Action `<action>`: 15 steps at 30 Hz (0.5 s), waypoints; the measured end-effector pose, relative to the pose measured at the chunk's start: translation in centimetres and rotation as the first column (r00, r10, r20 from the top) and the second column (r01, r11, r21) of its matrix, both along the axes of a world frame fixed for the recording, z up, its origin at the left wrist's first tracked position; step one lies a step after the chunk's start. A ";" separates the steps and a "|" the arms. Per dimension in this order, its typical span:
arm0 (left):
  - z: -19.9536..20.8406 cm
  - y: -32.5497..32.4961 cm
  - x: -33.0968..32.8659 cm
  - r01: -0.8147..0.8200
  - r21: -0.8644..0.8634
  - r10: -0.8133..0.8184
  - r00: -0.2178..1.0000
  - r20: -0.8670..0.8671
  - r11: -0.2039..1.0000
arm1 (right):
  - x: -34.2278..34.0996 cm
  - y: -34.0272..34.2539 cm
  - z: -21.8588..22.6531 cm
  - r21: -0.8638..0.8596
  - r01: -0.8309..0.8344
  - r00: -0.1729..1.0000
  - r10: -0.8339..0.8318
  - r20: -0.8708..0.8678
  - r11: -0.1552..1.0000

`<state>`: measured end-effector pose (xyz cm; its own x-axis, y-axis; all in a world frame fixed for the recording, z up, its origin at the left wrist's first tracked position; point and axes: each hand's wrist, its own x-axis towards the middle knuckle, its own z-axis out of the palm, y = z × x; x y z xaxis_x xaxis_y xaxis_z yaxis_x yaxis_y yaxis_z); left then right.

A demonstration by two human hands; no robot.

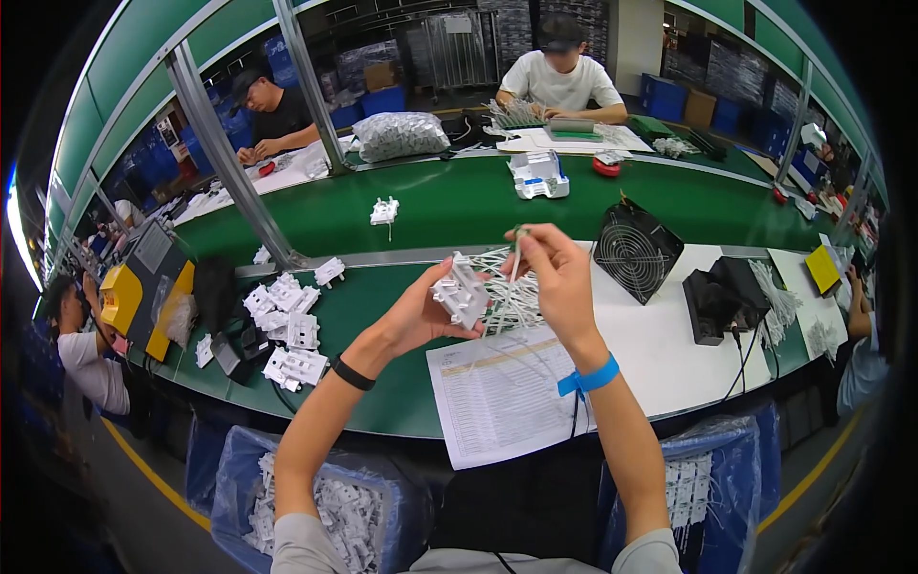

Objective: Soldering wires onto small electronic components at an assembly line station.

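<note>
Left hand [409,311] clamped on white plastic part [464,295], tilted above tabletop [397,407], likely to face right hand [562,279], fingers pinching white wire [516,265]; loose wires [513,311] heaped beneath, presumably for easy reach.

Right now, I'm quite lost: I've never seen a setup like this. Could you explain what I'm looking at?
There's no robot here: these are a person's own bare hands. The single picture comes from a wide camera worn on their head, looking down, which is why straight edges bend.

The left hand holds a white part. The right hand pinches a thin strand just beside it; its greenish tip is too small to make out.

On the green table lie more white parts to the left, a bundle of white wires behind the hands, a printed sheet in front and a black fan to the right.
</note>
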<state>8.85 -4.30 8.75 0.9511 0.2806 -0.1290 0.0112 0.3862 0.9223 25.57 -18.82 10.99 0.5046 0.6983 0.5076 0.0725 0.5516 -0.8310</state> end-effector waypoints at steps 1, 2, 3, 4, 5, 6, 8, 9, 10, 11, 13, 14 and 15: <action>0.5 -0.4 0.1 0.035 -0.055 -0.036 0.999 -0.024 0.998 | -0.1 -0.8 0.1 -0.031 0.043 0.991 -0.038 0.130 0.999; 0.9 -0.7 0.2 0.068 -0.111 -0.073 0.996 -0.046 0.991 | -0.3 -1.5 0.2 -0.056 0.089 0.963 -0.071 0.259 0.994; 1.2 -1.0 0.3 0.071 -0.112 -0.076 0.996 -0.045 0.991 | -0.2 -2.2 0.4 -0.111 0.072 0.949 -0.033 0.312 0.991; 1.5 -1.3 0.3 0.150 -0.083 -0.154 0.987 -0.044 0.985 | 0.0 -2.7 0.3 -0.112 0.072 0.950 -0.034 0.311 0.991; 1.9 -1.5 0.4 0.228 -0.054 -0.230 0.972 -0.046 0.972 | 0.2 -3.1 0.2 -0.084 0.097 0.892 -0.050 0.448 0.992; 2.4 -1.7 0.3 0.285 -0.011 -0.285 0.956 -0.076 0.959 | 0.3 -3.5 0.1 -0.052 0.118 0.815 -0.067 0.575 0.992; 2.6 -1.9 0.3 0.343 0.085 -0.328 0.932 -0.156 0.935 | -0.2 -5.0 1.0 -0.123 0.111 0.807 -0.017 0.590 0.986; 1.8 -2.0 0.5 0.310 0.102 -0.286 0.937 -0.199 0.945 | -0.4 -5.5 1.2 -0.042 0.199 0.648 -0.100 0.755 0.979; 1.8 -2.1 0.7 0.310 0.101 -0.286 0.937 -0.200 0.945 | -0.7 -5.8 1.3 0.059 0.263 0.452 -0.177 0.874 0.963; 1.7 -2.2 0.8 0.338 0.102 -0.309 0.923 -0.231 0.935 | -1.0 -6.1 1.2 0.083 0.275 0.385 -0.188 0.904 0.958; 2.0 -3.2 1.1 0.329 0.112 -0.281 0.906 -0.316 0.938 | -1.3 -6.6 1.0 0.079 0.294 0.337 -0.181 0.924 0.953; 1.8 -3.5 1.3 0.331 0.109 -0.283 0.905 -0.318 0.937 | -1.4 -6.8 0.9 0.078 0.313 0.285 -0.172 0.943 0.947; 1.5 -3.6 1.4 0.331 0.058 -0.294 0.896 -0.332 0.942 | -1.5 -7.0 0.8 0.076 0.315 0.288 -0.171 0.942 0.946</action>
<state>10.26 -7.94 10.26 0.9072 0.0053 -0.4206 0.4101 0.2118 0.8871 24.03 -25.83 11.80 -0.0941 0.7137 0.6941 0.9460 0.2813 -0.1610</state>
